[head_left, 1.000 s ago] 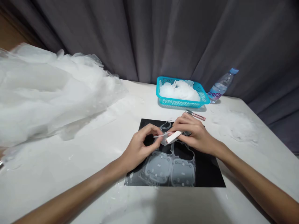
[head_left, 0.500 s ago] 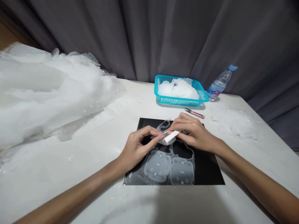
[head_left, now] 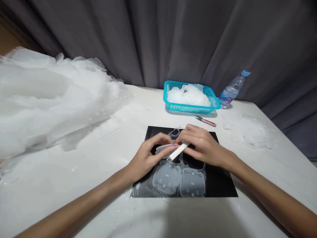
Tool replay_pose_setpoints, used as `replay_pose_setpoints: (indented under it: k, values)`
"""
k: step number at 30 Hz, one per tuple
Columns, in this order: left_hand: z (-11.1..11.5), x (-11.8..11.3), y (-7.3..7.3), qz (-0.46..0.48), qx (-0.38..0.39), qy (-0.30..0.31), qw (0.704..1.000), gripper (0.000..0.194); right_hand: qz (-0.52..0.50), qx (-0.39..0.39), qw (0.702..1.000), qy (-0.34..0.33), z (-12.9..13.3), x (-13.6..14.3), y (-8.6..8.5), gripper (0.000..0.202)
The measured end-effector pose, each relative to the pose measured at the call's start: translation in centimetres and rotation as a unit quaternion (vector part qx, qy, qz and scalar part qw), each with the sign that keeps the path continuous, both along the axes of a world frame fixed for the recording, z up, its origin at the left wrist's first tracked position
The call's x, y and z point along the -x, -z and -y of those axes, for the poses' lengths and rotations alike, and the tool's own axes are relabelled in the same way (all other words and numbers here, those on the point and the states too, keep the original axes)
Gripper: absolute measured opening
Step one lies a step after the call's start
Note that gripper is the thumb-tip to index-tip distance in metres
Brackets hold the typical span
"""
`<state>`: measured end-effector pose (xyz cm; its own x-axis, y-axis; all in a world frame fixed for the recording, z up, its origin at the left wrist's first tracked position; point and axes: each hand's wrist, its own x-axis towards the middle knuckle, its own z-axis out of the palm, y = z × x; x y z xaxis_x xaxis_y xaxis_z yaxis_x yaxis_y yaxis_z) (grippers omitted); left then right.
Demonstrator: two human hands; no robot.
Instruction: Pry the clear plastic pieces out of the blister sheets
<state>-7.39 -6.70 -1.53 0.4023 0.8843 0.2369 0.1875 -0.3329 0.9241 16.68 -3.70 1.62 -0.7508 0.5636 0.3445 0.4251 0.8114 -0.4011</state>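
My left hand [head_left: 146, 157] is closed, its thumb and fingers pinching a thin translucent plastic piece [head_left: 161, 149]. My right hand [head_left: 204, 145] grips a narrow white stick-like tool [head_left: 178, 152], slanting down to the left; its exact kind is unclear. The fingertips of both hands meet at the edge of the plastic piece, and they partly cover it. Beneath the hands lies a clear moulded plastic sheet [head_left: 166, 177] with rounded panels, resting on a black mat [head_left: 220, 181].
A large heap of translucent white plastic [head_left: 56, 96] fills the left side. Behind the mat stand a turquoise basket [head_left: 190, 108] of white pieces and a water bottle [head_left: 232, 91]. Pink-handled thread snips [head_left: 206, 121] lie before the basket; plastic scraps [head_left: 250, 130] are at right.
The white tool's free end has swung down and left. The plastic piece has tilted and shows more on the left, between my left fingers and thumb. My right hand has dropped slightly.
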Motion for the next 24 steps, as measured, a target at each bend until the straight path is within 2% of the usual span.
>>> replay_pose_setpoints:
  k: [4, 10, 15, 18, 20, 24]
  values:
    - [-0.1, 0.23, 0.2, 0.015, 0.021, -0.007, 1.0, 0.01, -0.004, -0.045, 0.999, 0.001, 0.15, 0.21, -0.19, 0.018]
    - [-0.13, 0.24, 0.4, 0.036, 0.014, -0.015, 0.999, 0.009, -0.002, -0.057, 0.998, 0.007, 0.23, -0.23, -0.81, 0.02]
    - [-0.17, 0.15, 0.25, 0.05, 0.015, -0.02, 0.998, 0.011, -0.071, 0.012, 0.997, 0.018, 0.16, -0.22, -0.72, 0.015]
    - [-0.28, 0.22, 0.24, 0.055, 0.013, -0.026, 0.998, 0.013, -0.05, 0.075, 0.995, 0.031, 0.09, -0.21, -0.62, 0.005]
    - [-0.39, 0.24, 0.31, 0.068, 0.02, -0.032, 0.997, 0.014, -0.017, 0.102, 0.994, 0.025, 0.03, -0.25, -0.43, 0.008]
    - [-0.53, 0.24, 0.54, 0.092, 0.03, -0.044, 0.994, 0.015, -0.019, 0.09, 0.996, -0.004, -0.13, -0.37, 0.05, 0.008]
